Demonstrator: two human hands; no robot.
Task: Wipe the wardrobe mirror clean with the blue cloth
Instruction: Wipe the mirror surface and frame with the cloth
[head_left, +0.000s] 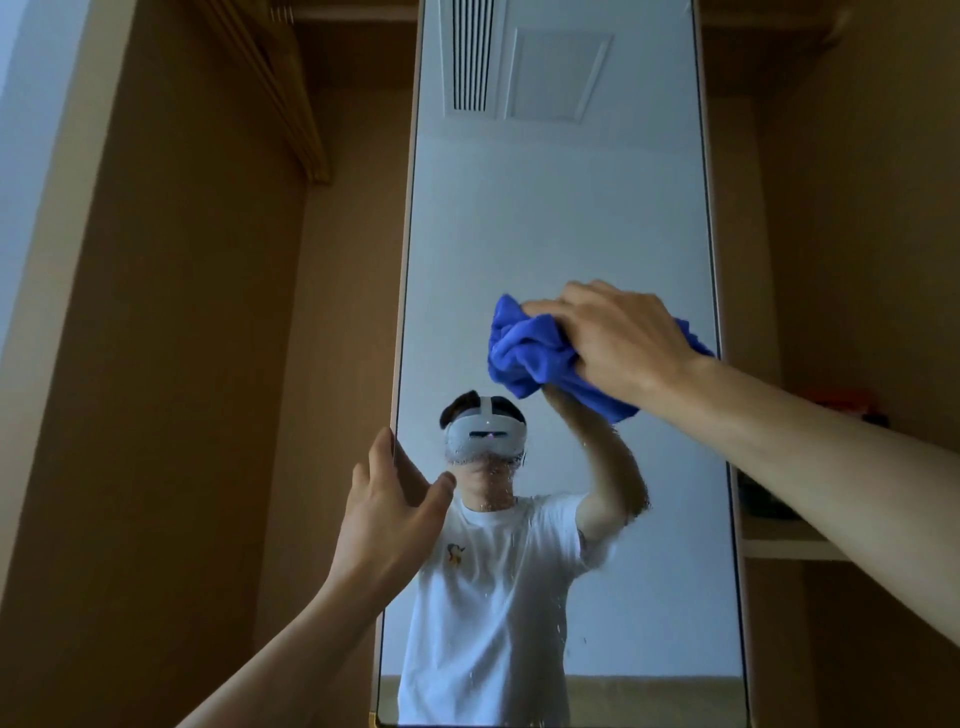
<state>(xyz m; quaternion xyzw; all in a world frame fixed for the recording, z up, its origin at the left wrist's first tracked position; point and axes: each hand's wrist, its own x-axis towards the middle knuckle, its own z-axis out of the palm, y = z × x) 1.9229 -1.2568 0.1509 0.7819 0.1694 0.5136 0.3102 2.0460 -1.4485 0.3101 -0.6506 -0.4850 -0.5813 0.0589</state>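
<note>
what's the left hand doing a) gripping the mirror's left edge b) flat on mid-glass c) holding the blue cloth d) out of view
a: the left hand grips the mirror at its left edge, thumb on the glass; the right hand holds the blue cloth.

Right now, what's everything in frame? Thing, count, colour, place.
mirror: one, tall, pale frame, centre, between the wardrobe bays.
blue cloth: one, bunched, against the glass near the mirror's right edge.
droplets: many, clear, lower-middle glass.
wardrobe: one, brown wood, bays on both sides of the mirror.
slatted rail: one, light wood, upper left bay.
shelf: one, pale, right bay.
small items: dark and orange, right bay above the shelf, too dim to identify or count.
reflection: one person, white T-shirt, white headset; ceiling vent at top.
left hand: holds the mirror's left edge, thumb in front of the glass.
right hand: grips the blue cloth.
</note>
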